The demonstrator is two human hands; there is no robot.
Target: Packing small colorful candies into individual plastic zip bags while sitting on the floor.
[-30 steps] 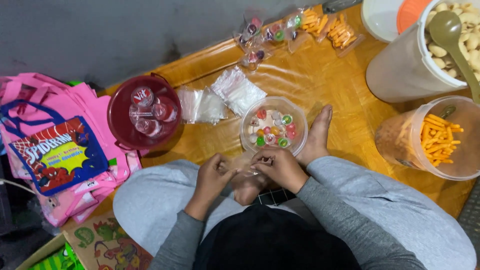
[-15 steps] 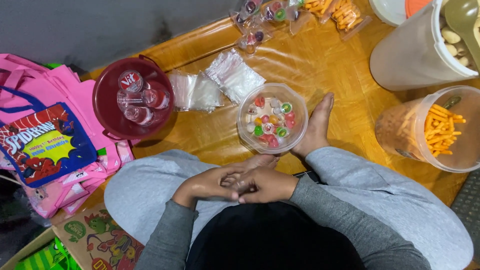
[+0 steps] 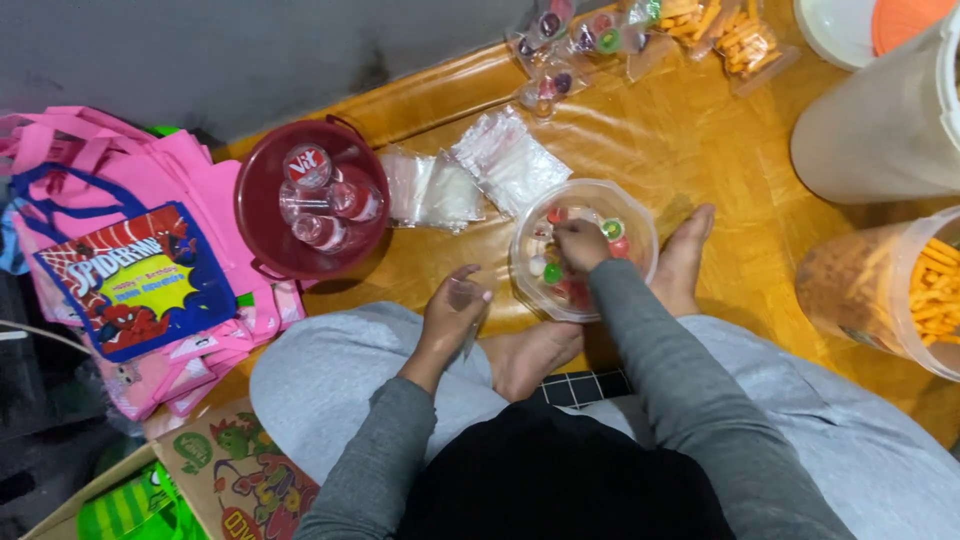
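The person is sitting cross-legged on the orange floor (image 3: 700, 150), and the right hand (image 3: 580, 243) is reaching into the clear plastic bowl (image 3: 640, 215) of small coloured candies (image 3: 553, 272), which is sitting on the floor just in front of the bare feet; its fingers are curling down among the candies, though whether its grip is closing on one I cannot tell. The left hand (image 3: 452, 315) is hovering above the left knee, its grip pinching a small clear plastic bag (image 3: 470, 335) between thumb and fingers. A pile of empty clear bags (image 3: 470, 175) is lying just beyond the bowl, with a red bucket (image 3: 262, 235) holding small bottles beside it. Pink tote bags (image 3: 120, 250) are lying at the left, and a tub of orange snack sticks (image 3: 890, 290) is standing at the right.
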